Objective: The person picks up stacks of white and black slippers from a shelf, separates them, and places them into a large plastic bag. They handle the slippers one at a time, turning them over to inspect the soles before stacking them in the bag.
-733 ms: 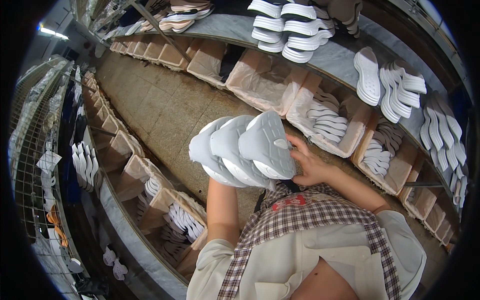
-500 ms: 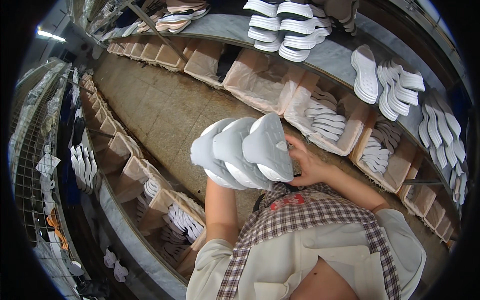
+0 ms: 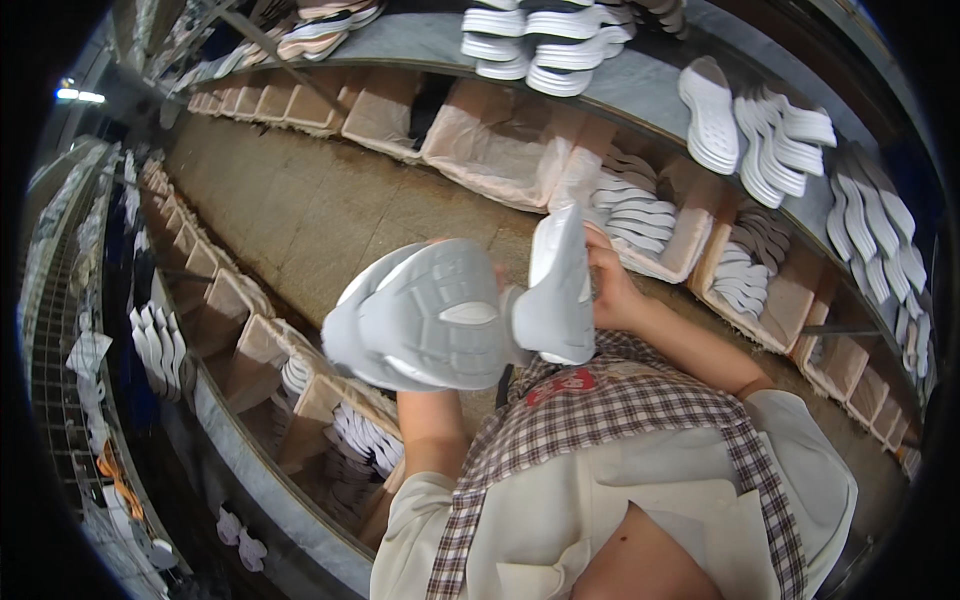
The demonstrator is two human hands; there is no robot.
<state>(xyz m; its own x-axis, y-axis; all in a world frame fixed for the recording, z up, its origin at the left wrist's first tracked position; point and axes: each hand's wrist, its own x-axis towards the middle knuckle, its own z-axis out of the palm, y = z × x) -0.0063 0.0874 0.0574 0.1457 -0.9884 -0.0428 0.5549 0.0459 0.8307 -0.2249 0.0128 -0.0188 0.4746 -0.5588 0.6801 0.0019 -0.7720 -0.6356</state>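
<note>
Here, right hand (image 3: 612,290) fingers clasp one white sole (image 3: 558,290); left-hand fingers, hidden beneath stacked soles (image 3: 425,318), cannot be judged.

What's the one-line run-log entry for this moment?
left hand: under stacked white soles | right hand: holds separate white sole upright | surroundings: aisle between shelves of soles

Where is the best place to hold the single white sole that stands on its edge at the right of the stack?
Probably the long edges at the middle of the white sole, coming from the right, where the right hand is. It stands on edge, and the stack of soles blocks its left side.
</note>
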